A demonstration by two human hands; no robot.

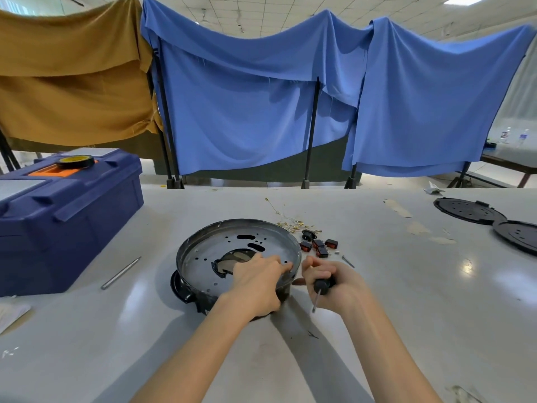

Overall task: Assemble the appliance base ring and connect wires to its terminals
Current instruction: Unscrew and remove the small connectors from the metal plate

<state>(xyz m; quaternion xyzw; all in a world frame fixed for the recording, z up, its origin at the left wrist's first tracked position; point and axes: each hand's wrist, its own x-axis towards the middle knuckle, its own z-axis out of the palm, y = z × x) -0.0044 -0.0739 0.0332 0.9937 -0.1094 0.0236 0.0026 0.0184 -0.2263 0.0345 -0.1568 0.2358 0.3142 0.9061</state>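
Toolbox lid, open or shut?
Shut. The lid of the blue toolbox lies flat on the box, with a tape roll resting on it.

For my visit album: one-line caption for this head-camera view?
Left hand rests on a round black metal base ring while right hand grips a black-handled screwdriver.

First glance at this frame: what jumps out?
The round black base ring sits centre frame, the left hand resting on its near right side and the right hand beside it gripping a screwdriver. Big blue cloths hang behind. A blue toolbox stands at left, and small red switches lie just right of the ring.
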